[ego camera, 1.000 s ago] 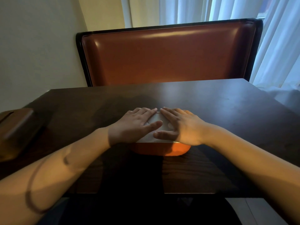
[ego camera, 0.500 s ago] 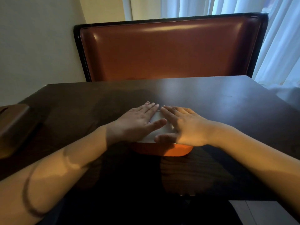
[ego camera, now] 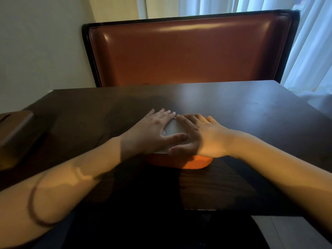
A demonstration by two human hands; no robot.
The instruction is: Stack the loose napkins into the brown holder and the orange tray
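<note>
On the table (ego camera: 233, 108), head view: your left hand (ego camera: 152, 131) and right hand (ego camera: 201, 139) lay flat on the napkins (ego camera: 173, 129) in the tray (ego camera: 188, 161). Fingers of both were straight and close together, angled inward so the fingertips nearly met at the far edge of the stack; the thumbs reached toward each other along its near edge. You were pressing, not pinching. Only a pale patch of napkin showed between your hands. The tray's orange front wall peeked out beneath your right palm, near the table's middle.

Holder (ego camera: 16, 133): brown, at the far left edge, well apart from your hands. Its contents could not be told from this angle.

Progress, as a judgement: no loose napkins showed anywhere on the tabletop, so the tray share looked loaded and you seemed to be flattening it as a last touch. Whether the holder got its share was not visible. A bench back (ego camera: 188, 51) stood behind the table.
</note>
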